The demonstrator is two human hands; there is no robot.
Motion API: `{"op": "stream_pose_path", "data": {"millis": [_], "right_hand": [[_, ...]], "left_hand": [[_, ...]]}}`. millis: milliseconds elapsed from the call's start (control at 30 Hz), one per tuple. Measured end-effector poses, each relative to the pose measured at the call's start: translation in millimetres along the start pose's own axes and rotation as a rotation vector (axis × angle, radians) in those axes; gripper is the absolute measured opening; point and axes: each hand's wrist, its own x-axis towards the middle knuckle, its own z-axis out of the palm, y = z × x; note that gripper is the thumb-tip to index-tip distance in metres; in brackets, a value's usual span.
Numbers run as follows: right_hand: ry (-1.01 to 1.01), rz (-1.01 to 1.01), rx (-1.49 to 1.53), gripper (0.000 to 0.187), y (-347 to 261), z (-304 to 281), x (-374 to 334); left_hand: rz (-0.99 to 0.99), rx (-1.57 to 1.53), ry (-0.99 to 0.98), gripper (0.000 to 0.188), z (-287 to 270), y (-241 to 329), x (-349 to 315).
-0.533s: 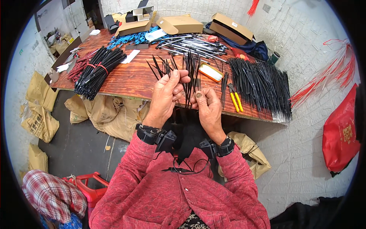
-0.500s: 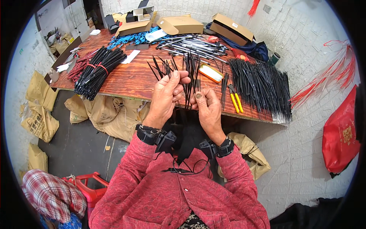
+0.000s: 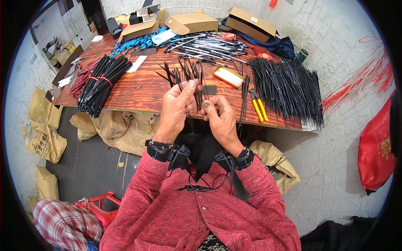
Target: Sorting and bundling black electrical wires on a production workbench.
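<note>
Above the table's front edge, my left hand (image 3: 173, 111) is closed around a loose bunch of thin black strips (image 3: 197, 73) whose tips fan out toward the table. My right hand (image 3: 222, 123) sits just beside it, thumb and fingers pinched together at the lower part of the bunch. What exactly its fingertips grip is too small to make out. Several more black strips (image 3: 245, 94) lie to the right of the hands. Beyond them are yellow-handled pliers (image 3: 259, 108) and a wide pile of black strips (image 3: 284, 88). A small orange-rimmed tray (image 3: 214, 72) with white contents lies past my right hand.
A black bundle (image 3: 100, 85) with red ties lies left on the wooden table (image 3: 140, 90). Blue rods (image 3: 134, 44), silver-black rods (image 3: 209, 46) and cardboard boxes (image 3: 197, 23) fill the back. Tan sacks (image 3: 121, 129) stand underneath; a red bag (image 3: 374, 154) hangs at right.
Both hands have shifted slightly left and down in the picture, together with the black strips. The whole view has moved a little, and a dark flat piece now shows beyond my right hand.
</note>
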Motion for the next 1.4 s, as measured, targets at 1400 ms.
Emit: {"op": "stream_pose_path", "data": {"millis": [1400], "right_hand": [[-0.109,0.19,-0.619,0.034,51.9,-179.5,94.5]], "left_hand": [[0.009,0.113,0.099,0.016,-23.5,-4.8,45.7]]}}
